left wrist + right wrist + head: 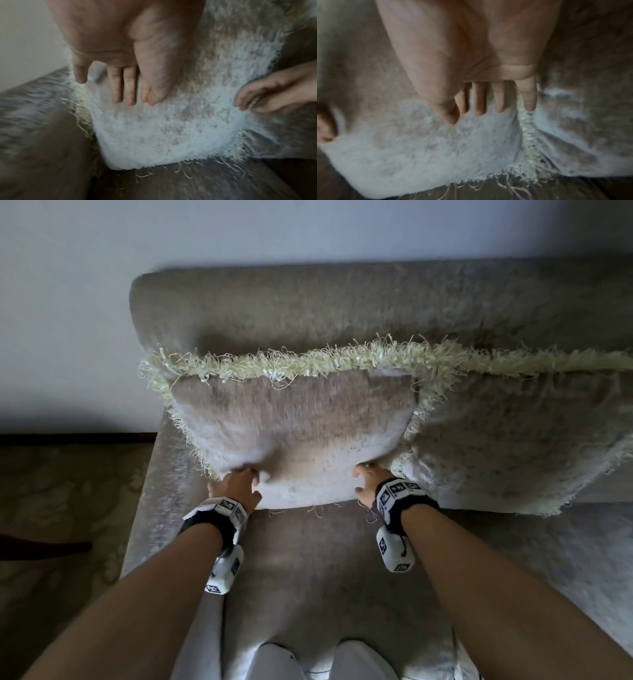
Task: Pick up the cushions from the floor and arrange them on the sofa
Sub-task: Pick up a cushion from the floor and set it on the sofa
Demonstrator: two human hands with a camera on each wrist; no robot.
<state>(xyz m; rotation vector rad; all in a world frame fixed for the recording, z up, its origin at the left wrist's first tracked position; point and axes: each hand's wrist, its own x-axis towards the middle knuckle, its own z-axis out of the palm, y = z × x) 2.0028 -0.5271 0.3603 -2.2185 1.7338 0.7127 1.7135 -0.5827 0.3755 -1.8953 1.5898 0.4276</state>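
A grey plush cushion (301, 422) (163, 128) (436, 155) with a pale fringe leans upright against the backrest at the left end of the sofa (325, 577). My left hand (236, 484) (132, 94) presses its fingertips into the cushion's lower left face. Near the lower right edge, my right hand (368, 482) (479, 108) rests with straight, spread fingers, the little finger by the fringe. A second fringed cushion (513, 433) (582, 135) leans beside it on the right, touching it.
A plain wall (68, 302) rises behind the sofa. Patterned carpet (68, 508) lies left of the sofa with a dark flat object (44, 546) on it. My legs in white trousers (308, 662) stand against the seat's front edge.
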